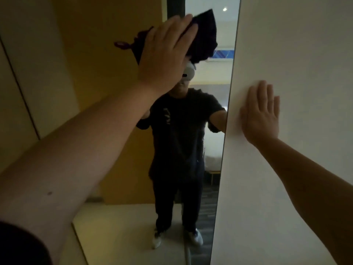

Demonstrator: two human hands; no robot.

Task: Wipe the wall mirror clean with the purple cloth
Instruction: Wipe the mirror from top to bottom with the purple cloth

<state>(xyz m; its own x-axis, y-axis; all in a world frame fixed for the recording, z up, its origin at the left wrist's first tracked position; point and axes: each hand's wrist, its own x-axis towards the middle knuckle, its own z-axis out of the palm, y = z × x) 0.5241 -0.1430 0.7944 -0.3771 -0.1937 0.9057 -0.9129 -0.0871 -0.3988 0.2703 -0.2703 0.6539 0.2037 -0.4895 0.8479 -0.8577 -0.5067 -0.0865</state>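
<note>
While pressed flat against the upper part of the wall mirror (198, 150), left hand (164, 54) spread over the purple cloth (204, 37), fingers (179, 29) straight and close together, holding the cloth to the glass by pressure and not curled round it. Cloth bunched dark under and beyond the fingertips, high on the mirror, with a twisted tail of fabric hanging out to the left of the hand over the yellow-brown panel (107, 73) beside the mirror. Left forearm stretched up from the lower left corner toward the mirror, a dark sleeve edge at the very bottom.

Right of the mirror, right hand (261, 113) laid palm-flat on the white wall (305, 54), just beside the mirror's right edge, fingers (267, 94) straight and slightly fanned, holding nothing. Right forearm reaching in from the right border, lower than the hand on the cloth.

Within the mirror: reflected person (179, 140) in dark shirt and dark trousers, pale shoes at the bottom, a white headset worn on the head, partly hidden behind the cloth. Also reflected, a ceiling light (224, 9) near the mirror's top and a blue-patterned strip (223, 53) by its right edge, below the cloth. Dim overall; cloth colour barely readable as purple.
</note>
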